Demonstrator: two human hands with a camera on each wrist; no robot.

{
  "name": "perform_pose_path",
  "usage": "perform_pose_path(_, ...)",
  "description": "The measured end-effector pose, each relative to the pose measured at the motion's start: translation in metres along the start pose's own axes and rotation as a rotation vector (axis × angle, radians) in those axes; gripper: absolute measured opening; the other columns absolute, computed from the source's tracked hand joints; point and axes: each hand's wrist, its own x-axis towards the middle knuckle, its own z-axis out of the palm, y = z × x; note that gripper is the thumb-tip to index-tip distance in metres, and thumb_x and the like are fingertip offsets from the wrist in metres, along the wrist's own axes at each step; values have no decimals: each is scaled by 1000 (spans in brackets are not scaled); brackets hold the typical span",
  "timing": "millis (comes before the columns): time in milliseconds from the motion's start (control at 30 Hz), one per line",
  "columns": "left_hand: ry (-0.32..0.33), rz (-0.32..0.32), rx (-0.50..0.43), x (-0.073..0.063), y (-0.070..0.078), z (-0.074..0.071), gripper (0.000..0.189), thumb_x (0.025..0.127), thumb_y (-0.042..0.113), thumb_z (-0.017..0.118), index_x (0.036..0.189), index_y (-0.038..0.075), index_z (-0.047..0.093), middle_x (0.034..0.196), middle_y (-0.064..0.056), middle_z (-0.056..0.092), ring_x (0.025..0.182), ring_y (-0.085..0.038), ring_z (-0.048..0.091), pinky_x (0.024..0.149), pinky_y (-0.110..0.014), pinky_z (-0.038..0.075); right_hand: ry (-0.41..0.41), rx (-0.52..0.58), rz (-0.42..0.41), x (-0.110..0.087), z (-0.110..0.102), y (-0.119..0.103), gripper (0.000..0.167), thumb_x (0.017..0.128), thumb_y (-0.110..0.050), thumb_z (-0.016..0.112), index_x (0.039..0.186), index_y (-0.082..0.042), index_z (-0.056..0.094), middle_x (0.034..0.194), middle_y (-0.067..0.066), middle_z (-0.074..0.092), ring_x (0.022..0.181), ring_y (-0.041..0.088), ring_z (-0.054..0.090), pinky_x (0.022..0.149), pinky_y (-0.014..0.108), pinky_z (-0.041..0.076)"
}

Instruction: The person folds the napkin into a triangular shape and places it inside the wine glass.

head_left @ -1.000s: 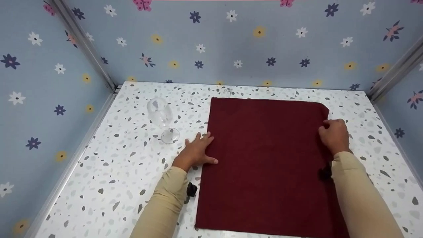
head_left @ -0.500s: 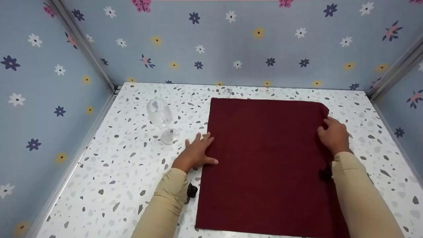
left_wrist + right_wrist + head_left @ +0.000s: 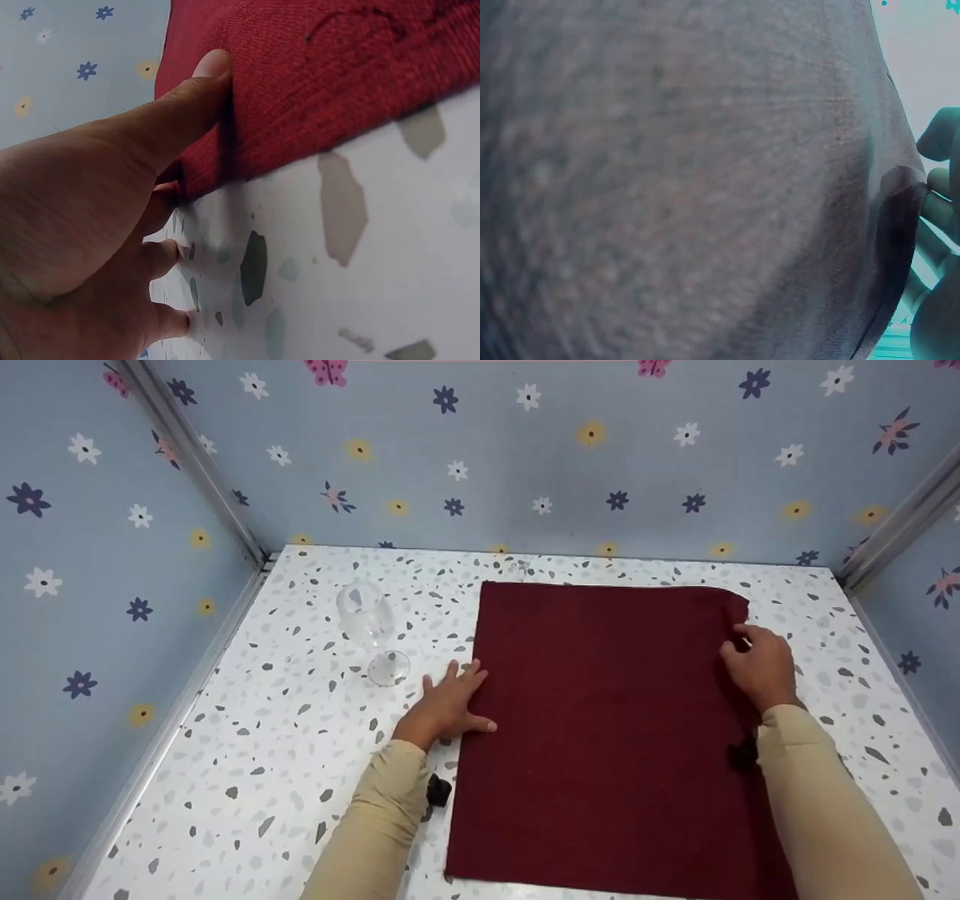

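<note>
A dark red cloth [image 3: 600, 735] lies spread on the speckled white table, its far right corner slightly bent. My left hand [image 3: 442, 709] rests at its left edge with fingers spread; in the left wrist view the thumb [image 3: 191, 101] lies on the fabric, while other fingertips touch the tabletop. At the right edge, my right hand [image 3: 761, 666] has thumb and forefinger curled at the hem. The right wrist view shows a raised fold of the cloth [image 3: 742, 165] meeting the fingers [image 3: 941, 184], whose tips pinch it.
A clear stemmed wine glass [image 3: 367, 619] lies on its side left of the cloth, beyond my left hand. Flowered blue panels [image 3: 525, 457] wall in the speckled tabletop [image 3: 300, 765] at the back and both sides.
My right forefinger has shifted slightly at the hem, and the far right corner of the cloth sits a little differently. My left hand and the glass stay in place.
</note>
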Motion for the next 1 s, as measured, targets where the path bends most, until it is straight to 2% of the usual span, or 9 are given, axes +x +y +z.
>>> perform_pose_path(133, 5, 0, 7, 0, 0, -1, 93, 85, 44, 79, 157, 8, 33, 166, -9, 18, 151, -39, 6, 114, -69, 5, 81, 20, 5, 0, 0, -4, 28, 96, -10, 56, 115, 7, 68, 116, 28, 66, 112, 44, 58, 98, 55, 42)
perform_pose_path(267, 4, -3, 3, 0, 0, -1, 93, 85, 44, 79, 157, 9, 33, 166, -9, 18, 151, -39, 6, 114, -68, 5, 138, 21, 31, 1, -1, -7, 22, 97, -8, 55, 109, 4, 68, 110, 26, 67, 105, 42, 60, 92, 53, 44)
perform_pose_path(500, -11, -8, -6, 1, 0, 1, 92, 86, 44, 78, 158, 10, 31, 166, -7, 16, 152, -37, 4, 115, -67, 3, 183, 13, -23, 1, 0, -7, 26, 92, 2, 51, 110, 6, 68, 107, 27, 64, 97, 42, 60, 86, 53, 45)
perform_pose_path(667, -7, -7, -9, -1, 1, 0, 92, 86, 43, 79, 158, 9, 31, 166, -8, 17, 152, -38, 4, 115, -68, 3, 184, 5, -71, 0, 0, -6, 34, 88, 6, 48, 115, 6, 69, 117, 28, 60, 111, 45, 56, 93, 57, 42)
perform_pose_path(767, -9, -6, -11, -2, 1, 1, 92, 86, 43, 78, 158, 9, 31, 166, -8, 17, 152, -38, 4, 115, -67, 3, 170, 5, -68, -2, 0, -6, 40, 86, 6, 48, 122, 6, 67, 126, 27, 58, 119, 47, 53, 99, 58, 41)
perform_pose_path(1000, -14, 0, -31, -1, -1, -1, 92, 87, 43, 78, 158, 9, 31, 166, -8, 15, 152, -37, 2, 115, -67, 1, 148, 30, -52, -4, -3, -11, 49, 84, 5, 48, 132, 4, 62, 137, 26, 52, 125, 49, 48, 103, 61, 37)
